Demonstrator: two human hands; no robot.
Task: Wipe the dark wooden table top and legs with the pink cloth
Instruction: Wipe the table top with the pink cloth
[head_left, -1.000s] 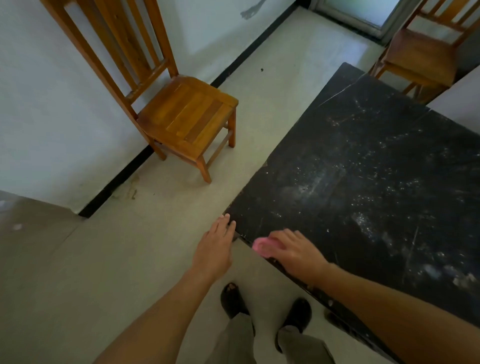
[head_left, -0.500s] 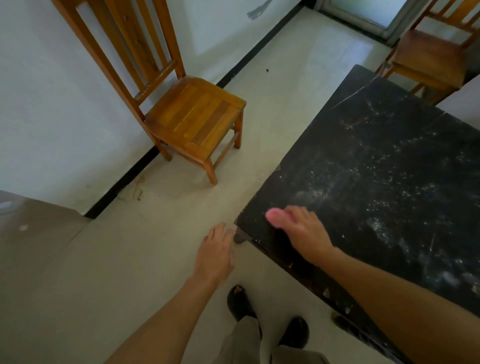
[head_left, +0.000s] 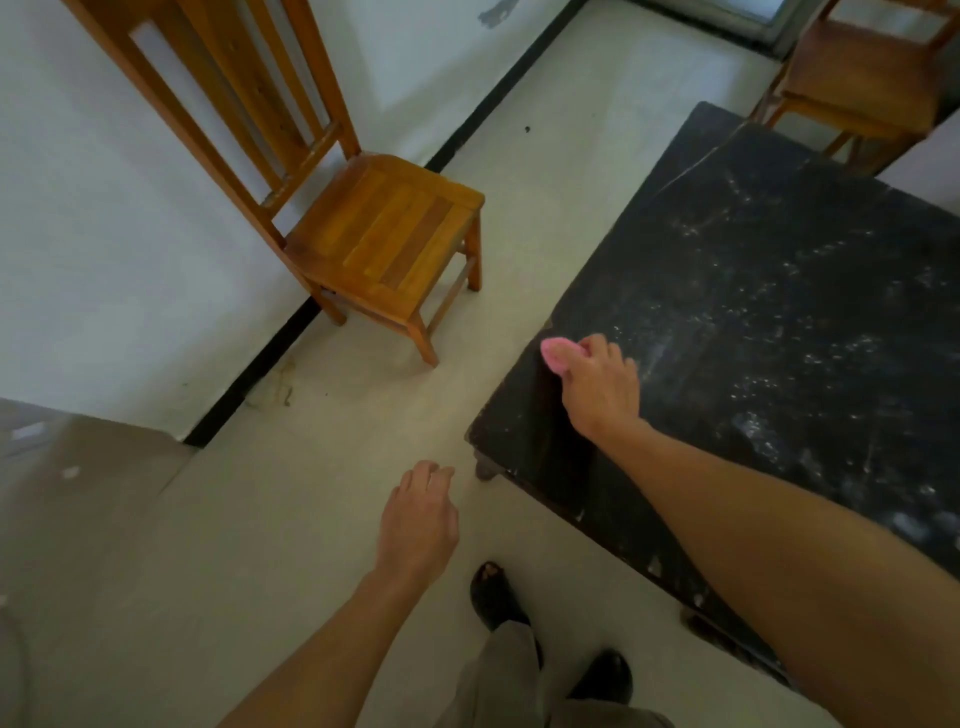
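On one dark table (head_left: 779, 291), right hand (head_left: 597, 387) gripping one pink cloth (head_left: 556, 354); left hand (head_left: 418, 525) empty, loose.

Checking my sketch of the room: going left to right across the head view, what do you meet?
Nearer wooden chair → left hand → pink cloth → right hand → dark table top → second chair in the far right corner.

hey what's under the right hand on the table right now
A pink cloth pokes out from under the right hand, pressed on the dark table top near its left edge. The rest of the cloth is hidden beneath the hand.
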